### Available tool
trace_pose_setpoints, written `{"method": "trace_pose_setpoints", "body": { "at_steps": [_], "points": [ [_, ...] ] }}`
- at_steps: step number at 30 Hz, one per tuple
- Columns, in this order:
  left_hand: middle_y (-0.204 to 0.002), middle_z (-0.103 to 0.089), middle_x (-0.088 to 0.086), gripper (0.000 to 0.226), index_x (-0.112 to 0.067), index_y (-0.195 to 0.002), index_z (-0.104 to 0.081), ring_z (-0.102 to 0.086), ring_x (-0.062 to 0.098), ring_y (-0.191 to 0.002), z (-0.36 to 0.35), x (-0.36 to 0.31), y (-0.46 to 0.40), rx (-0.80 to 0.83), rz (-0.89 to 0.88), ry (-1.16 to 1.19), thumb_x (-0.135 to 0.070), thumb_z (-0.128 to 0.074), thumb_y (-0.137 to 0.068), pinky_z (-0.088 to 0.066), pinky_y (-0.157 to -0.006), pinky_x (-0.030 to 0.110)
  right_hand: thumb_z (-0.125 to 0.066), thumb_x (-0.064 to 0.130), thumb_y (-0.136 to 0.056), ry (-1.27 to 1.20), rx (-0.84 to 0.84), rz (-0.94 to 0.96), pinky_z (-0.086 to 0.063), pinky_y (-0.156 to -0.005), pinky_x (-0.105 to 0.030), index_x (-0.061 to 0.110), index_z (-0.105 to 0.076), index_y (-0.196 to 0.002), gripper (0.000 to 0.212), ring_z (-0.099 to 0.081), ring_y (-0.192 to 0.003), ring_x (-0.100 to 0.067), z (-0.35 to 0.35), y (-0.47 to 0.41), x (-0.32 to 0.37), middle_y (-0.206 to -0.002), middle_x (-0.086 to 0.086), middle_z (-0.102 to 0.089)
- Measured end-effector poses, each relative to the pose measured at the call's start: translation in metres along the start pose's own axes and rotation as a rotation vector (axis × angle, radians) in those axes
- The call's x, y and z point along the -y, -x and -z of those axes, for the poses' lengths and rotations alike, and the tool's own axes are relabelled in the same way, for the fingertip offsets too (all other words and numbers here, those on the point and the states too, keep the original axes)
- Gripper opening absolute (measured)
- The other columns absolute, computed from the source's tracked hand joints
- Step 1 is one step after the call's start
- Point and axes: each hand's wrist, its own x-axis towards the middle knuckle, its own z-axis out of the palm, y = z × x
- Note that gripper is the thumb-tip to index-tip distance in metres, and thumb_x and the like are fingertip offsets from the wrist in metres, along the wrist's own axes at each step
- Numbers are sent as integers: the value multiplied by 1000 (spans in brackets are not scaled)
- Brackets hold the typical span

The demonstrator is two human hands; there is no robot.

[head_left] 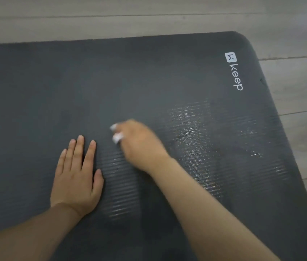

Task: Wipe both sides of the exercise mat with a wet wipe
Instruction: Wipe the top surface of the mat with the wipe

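A dark grey ribbed exercise mat (55, 87) lies flat on the floor and fills most of the view, with a white "keep" logo (234, 71) near its far right corner. My left hand (76, 176) rests flat on the mat, fingers straight and together. My right hand (139, 144), blurred by motion, grips a white wet wipe (116, 135) bunched under its fingers and presses it on the mat. Shiny wet streaks (192, 136) run across the mat to the right of that hand and between the two hands.
Light wood-look floor planks (149, 17) show beyond the mat's far edge and along its right edge (303, 102). The mat's rounded far right corner (243, 37) is in view; its left end runs out of frame.
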Motion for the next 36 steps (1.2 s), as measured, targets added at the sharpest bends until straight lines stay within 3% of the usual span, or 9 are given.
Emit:
{"method": "trace_pose_setpoints", "body": {
  "at_steps": [1,3,5,8,10,12,15,18,36],
  "points": [
    [-161,-19,21,69,-5,-154,-28,-14,33,-151,0,0,0,-2,1,2,-36,-28,-93,-1,-124,40,-42,13,-87,0,78,134,-40,-85,-32,12,-66,-113,35,-60,-94,-26,-2,-1,6,-107,-6,-65],
    [-162,-19,20,69,-5,-154,-27,-13,33,-151,0,1,1,-6,4,3,-35,-28,-93,0,-124,40,-52,14,-87,-17,-35,106,-40,-83,-32,18,-65,-117,33,-62,-90,-27,17,-4,-28,-100,-5,-66],
    [-162,-17,20,69,-6,-155,-26,-11,32,-152,0,1,1,0,6,-1,-36,-27,-93,0,-124,40,-49,18,-92,118,-175,-215,-42,-88,-38,20,-64,-119,31,-60,-98,-33,50,4,-93,-106,-11,-65],
    [-162,-17,21,69,-5,-155,-25,-12,34,-151,-1,1,1,-5,-1,4,-36,-27,-93,1,-124,39,-45,24,-96,299,-381,-933,-41,-89,-37,10,-58,-116,28,-55,-107,-36,113,48,-201,-118,-18,-59],
    [-162,-17,22,70,-4,-155,-25,-12,35,-151,-1,0,0,-12,-1,6,-35,-28,-92,2,-124,38,-45,35,-98,153,-485,-1210,-40,-88,-32,8,-59,-114,34,-56,-110,-34,130,65,-214,-120,-17,-62],
    [-162,-16,22,70,-4,-155,-24,-12,35,-151,0,0,-1,-4,2,7,-36,-28,-92,4,-124,37,-48,31,-97,81,-450,-1147,-40,-86,-30,8,-60,-112,30,-57,-109,-33,114,65,-176,-117,-17,-64],
    [-162,-15,22,70,-4,-155,-24,-10,34,-151,3,-1,-1,4,9,14,-36,-26,-92,6,-124,36,-52,10,-92,-54,-358,-727,-39,-82,-29,8,-59,-110,19,-56,-95,-28,49,69,-64,-107,-11,-61],
    [-163,-13,21,71,-5,-156,-23,-8,33,-152,3,-3,0,9,7,26,-36,-26,-92,5,-124,37,-55,-6,-82,-49,-334,-545,-47,-75,-35,8,-60,-104,27,-51,-81,-23,5,82,-9,-97,-8,-56],
    [-162,-15,22,71,-4,-155,-25,-10,33,-152,5,-1,1,16,5,73,-35,-28,-92,0,-125,42,-36,8,-84,44,-312,-587,-49,-68,-37,8,-58,-104,29,-49,-75,-21,7,70,-14,-92,-7,-54]
  ]
}}
